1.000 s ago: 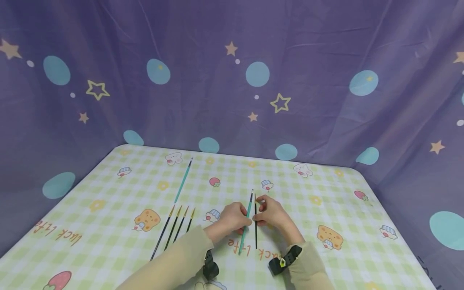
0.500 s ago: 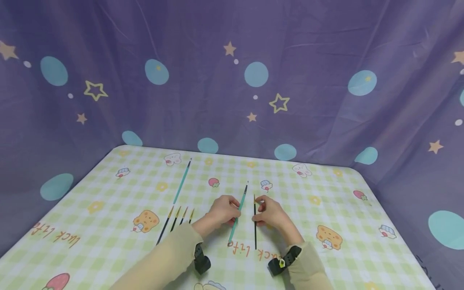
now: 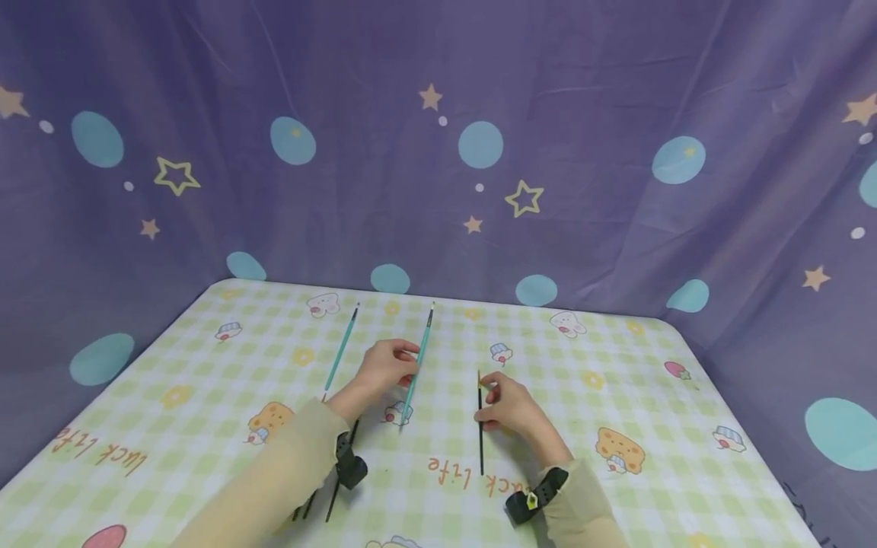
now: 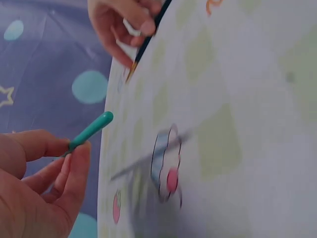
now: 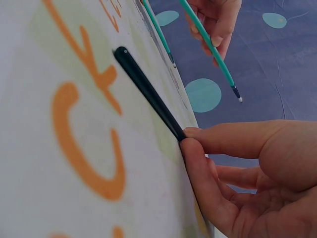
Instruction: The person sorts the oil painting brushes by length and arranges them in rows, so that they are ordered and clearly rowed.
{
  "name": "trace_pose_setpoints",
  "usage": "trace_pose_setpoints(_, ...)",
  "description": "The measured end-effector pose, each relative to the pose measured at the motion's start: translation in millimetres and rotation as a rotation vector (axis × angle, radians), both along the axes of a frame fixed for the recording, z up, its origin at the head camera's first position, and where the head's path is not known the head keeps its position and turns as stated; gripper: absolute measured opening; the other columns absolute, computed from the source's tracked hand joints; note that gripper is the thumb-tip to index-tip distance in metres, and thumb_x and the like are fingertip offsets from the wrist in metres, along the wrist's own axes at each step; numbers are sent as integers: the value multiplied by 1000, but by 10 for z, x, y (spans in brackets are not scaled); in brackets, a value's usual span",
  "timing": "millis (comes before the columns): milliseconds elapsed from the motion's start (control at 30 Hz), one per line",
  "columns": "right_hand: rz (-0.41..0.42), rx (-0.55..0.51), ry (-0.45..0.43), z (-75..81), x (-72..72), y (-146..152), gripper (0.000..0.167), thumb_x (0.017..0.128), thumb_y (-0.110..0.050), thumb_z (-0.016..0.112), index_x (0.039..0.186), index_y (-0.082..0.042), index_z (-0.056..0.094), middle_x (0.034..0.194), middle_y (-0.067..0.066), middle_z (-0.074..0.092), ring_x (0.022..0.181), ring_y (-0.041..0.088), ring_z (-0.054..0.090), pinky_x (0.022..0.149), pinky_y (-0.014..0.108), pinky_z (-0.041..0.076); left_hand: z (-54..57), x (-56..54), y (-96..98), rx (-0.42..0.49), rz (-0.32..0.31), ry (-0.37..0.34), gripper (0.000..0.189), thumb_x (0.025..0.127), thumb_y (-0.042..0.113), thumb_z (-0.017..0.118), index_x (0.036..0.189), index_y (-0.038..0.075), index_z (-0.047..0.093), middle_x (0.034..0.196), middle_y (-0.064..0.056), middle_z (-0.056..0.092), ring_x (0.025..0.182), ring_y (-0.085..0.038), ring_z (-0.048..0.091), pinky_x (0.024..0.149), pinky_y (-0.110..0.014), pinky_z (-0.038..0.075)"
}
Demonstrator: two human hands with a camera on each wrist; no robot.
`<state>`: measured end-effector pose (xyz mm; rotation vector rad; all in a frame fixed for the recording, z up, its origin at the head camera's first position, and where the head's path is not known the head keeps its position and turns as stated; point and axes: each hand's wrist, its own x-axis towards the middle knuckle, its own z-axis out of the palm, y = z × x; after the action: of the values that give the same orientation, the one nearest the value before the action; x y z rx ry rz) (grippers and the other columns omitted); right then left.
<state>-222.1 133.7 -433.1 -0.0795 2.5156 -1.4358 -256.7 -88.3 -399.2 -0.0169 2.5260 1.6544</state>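
My left hand [image 3: 384,367] pinches a teal paintbrush [image 3: 425,335] between thumb and fingers, its bristles pointing to the back of the table. In the left wrist view that brush's rounded handle end [image 4: 96,128] is raised over the cloth and casts a shadow. Thumb and fingers of my right hand [image 3: 510,403] grip a black paintbrush [image 3: 481,449], its tan tip toward the back. The right wrist view has its dark handle [image 5: 148,91] close over the cloth. Another teal paintbrush [image 3: 340,352] lies to the left of my left hand.
Several dark paintbrushes [image 3: 333,500] lie at the left, partly covered by my left sleeve [image 3: 274,472]. The table wears a green checked cloth [image 3: 658,396] with printed cartoons. Behind it hangs a purple curtain [image 3: 384,198].
My left hand has carried the teal paintbrush leftward and toward the back, away from the black one. Its forearm now covers more of the dark brushes. My right hand stays nearly in place.
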Motion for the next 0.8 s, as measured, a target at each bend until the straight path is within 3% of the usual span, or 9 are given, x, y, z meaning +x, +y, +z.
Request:
trace_pose_setpoints(267,-13,16,-6,8,2,-6,57,69,1,72,121,-1,48,84,10,51,55,12,58,53,27,53,7,-194,-232,-13,21,45,34,78,2,64,113,2,62,92,-13,63,59,-13,61,59,-28,54)
trace_pose_setpoints(367,-15,21,-7,12,-3,-6,56,70,1,72,121,-1,48,83,9,51,55,12,58,53,27,52,25,-248,-322,-25,26,51,35,81,6,64,115,2,60,96,-15,64,63,-17,63,60,-28,54)
trace_pose_setpoints(633,-24,26,-18,-14,-24,-8,57,70,1,72,121,-2,48,84,9,51,56,13,58,53,26,52,56,-397,-567,-113,33,77,35,82,4,59,117,2,59,95,-16,63,65,-17,63,65,-33,55)
trace_pose_setpoints(800,-28,23,-17,-14,-24,-9,57,70,1,72,121,-2,49,84,9,51,55,12,58,53,26,52,15,-465,-687,-151,45,86,35,83,6,59,118,2,59,97,-16,62,64,-14,63,64,-30,55)
